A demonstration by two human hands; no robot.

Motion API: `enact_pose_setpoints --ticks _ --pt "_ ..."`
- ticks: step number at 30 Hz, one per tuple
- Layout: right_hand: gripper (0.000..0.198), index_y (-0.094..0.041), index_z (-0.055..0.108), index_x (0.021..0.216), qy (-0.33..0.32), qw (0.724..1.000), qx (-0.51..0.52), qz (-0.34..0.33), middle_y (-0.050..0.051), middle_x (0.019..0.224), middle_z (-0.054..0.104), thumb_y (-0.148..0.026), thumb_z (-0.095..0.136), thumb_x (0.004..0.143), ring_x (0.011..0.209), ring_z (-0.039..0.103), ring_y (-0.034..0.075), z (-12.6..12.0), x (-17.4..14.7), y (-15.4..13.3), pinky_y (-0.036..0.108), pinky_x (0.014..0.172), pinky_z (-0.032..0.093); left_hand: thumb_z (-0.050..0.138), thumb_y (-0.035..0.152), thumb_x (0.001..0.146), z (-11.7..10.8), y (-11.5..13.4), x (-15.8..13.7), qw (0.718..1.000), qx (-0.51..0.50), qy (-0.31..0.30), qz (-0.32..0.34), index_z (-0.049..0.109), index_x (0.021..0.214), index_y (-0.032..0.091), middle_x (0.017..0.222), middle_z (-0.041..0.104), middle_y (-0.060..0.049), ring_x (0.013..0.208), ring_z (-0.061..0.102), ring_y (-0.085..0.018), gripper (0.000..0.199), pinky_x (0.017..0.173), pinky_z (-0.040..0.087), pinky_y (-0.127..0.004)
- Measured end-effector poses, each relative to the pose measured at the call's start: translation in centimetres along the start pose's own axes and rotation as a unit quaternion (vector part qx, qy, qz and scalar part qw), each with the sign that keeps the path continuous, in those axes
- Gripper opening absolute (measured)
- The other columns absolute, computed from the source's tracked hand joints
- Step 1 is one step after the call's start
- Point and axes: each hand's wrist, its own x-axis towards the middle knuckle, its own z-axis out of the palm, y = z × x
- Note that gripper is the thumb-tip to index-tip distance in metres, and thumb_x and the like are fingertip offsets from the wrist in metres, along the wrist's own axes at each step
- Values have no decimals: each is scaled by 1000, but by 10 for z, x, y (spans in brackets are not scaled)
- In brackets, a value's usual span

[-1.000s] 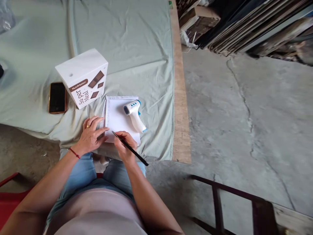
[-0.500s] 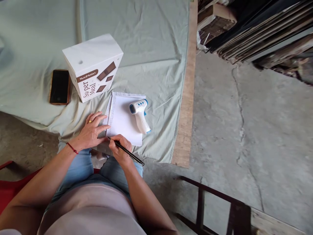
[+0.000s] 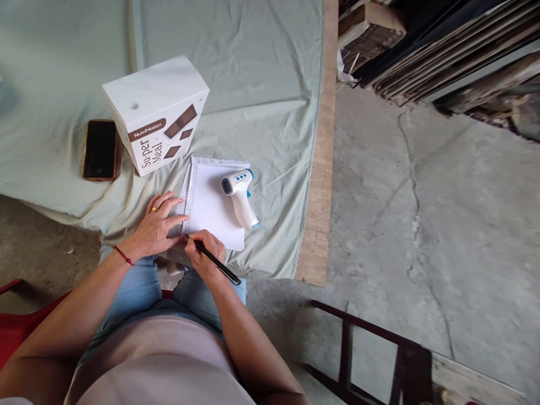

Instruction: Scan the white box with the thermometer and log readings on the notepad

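My right hand [image 3: 206, 254] is closed around a black pen [image 3: 219, 266], its tip at the lower left corner of the paper sheets [image 3: 208, 208]. Fingers spread, my left hand [image 3: 159, 225] lies flat with its fingertips on the left edge of the sheets, where rows of small writing show. A white and blue infrared thermometer [image 3: 239, 197] rests on the right side of the paper. Behind the sheets stands a white box [image 3: 158, 118] printed "NutriMotion Su-per Meal". Left of the box lies a dark phone [image 3: 100, 151] in a brown case.
A pale green cloth [image 3: 261, 73] covers the table, with a bare wooden edge [image 3: 318, 197] along the right. Beside my left arm is a red chair [image 3: 25, 326]. A dark metal frame [image 3: 375, 332] stands on the concrete floor [image 3: 379, 225] at lower right.
The pen in my right hand has tilted slightly, its rear end shifting left. My left hand keeps its place on the paper. The whole view has shifted a little.
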Motion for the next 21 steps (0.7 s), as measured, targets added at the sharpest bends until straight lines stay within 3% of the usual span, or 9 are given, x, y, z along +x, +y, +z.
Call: enact_pose_setpoints --ticks 10,21 --pt "10 -26 57 71 -6 1000 2 -4 -2 64 60 -22 55 79 60 55 17 0 1 1 31 64 48 77 29 79 1 1 1 1000 -20 12 -14 74 114 25 138 58 -11 142 41 -37 35 121 32 -61" --pt "10 -24 55 76 25 997 -19 -74 -3 66 60 -15 52 80 58 55 14 0 0 5 27 60 47 76 30 81 1 -1 0 1000 24 9 8 73 118 23 140 55 -13 143 41 -37 37 120 33 -61"
